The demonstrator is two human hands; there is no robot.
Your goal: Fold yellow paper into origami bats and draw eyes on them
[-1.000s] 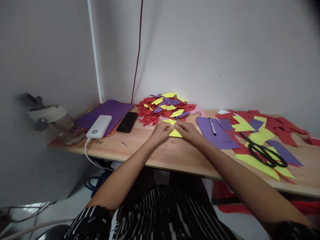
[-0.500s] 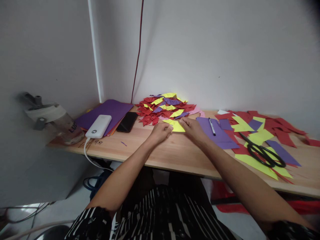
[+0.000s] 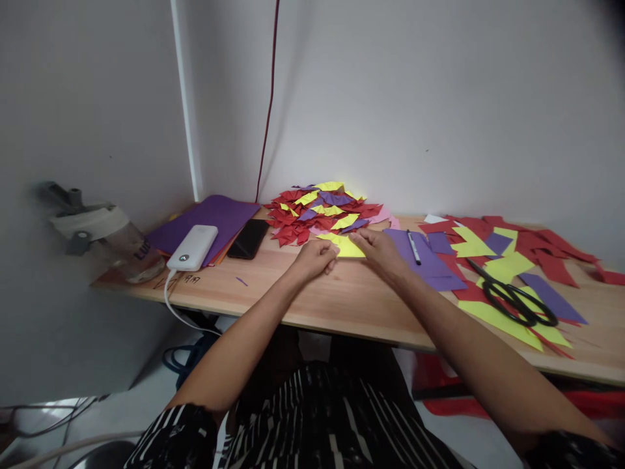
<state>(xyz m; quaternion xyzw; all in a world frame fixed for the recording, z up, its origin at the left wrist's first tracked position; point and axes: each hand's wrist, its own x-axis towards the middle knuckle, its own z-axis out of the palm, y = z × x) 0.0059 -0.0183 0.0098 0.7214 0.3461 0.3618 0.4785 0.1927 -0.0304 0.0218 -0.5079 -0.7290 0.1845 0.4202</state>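
A piece of yellow paper (image 3: 349, 247) is stretched between my two hands, just above the wooden desk. My left hand (image 3: 315, 258) pinches its left end with curled fingers. On the other side, my right hand (image 3: 377, 250) grips the right end, thumb on top; the fingers underneath are partly hidden. Right behind the paper rises a heap of folded paper pieces (image 3: 317, 212) in red, yellow, purple and pink. Purple paper sheets (image 3: 424, 268) lie to the right of my right hand, with a pen (image 3: 414, 247) on them.
Black-handled scissors (image 3: 520, 299) rest on scattered cut paper (image 3: 508, 266) at the right. To the left are a black phone (image 3: 249, 238), a white power bank (image 3: 193, 247) with a cable, purple sheets (image 3: 209, 212) and a clear bottle (image 3: 127, 244). A wall stands behind the desk.
My hands stay at nearly the same spot on the yellow paper. The fingers of my left hand have shifted very slightly; the rest looks unchanged.
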